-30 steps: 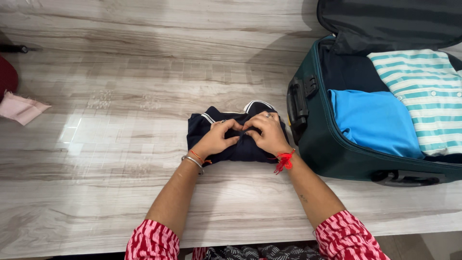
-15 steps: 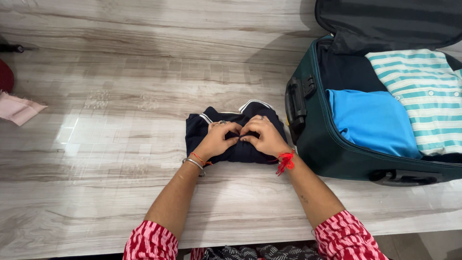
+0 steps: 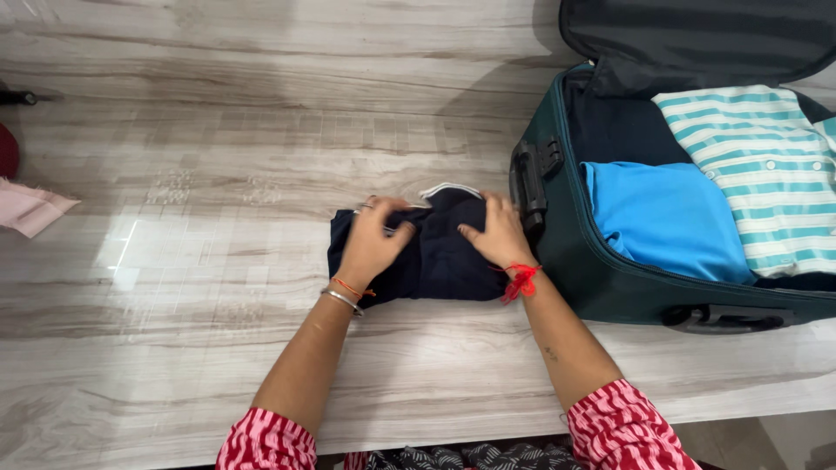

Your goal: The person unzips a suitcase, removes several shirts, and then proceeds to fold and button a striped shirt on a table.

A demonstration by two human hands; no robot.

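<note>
A folded dark navy garment with white trim at its collar lies on the wood-look floor in front of me. My left hand rests flat on its left part, fingers spread over the cloth. My right hand presses on its right part, close to the suitcase wall. Both wrists carry red thread; the left also has a metal bangle.
An open dark green suitcase lies at the right, holding a folded blue garment and a teal-and-white striped shirt. A pink cloth lies at the far left edge. My red patterned sleeves show at the bottom.
My hands were pinched together at the garment's middle; now they have spread apart and lie flat on its left and right parts.
</note>
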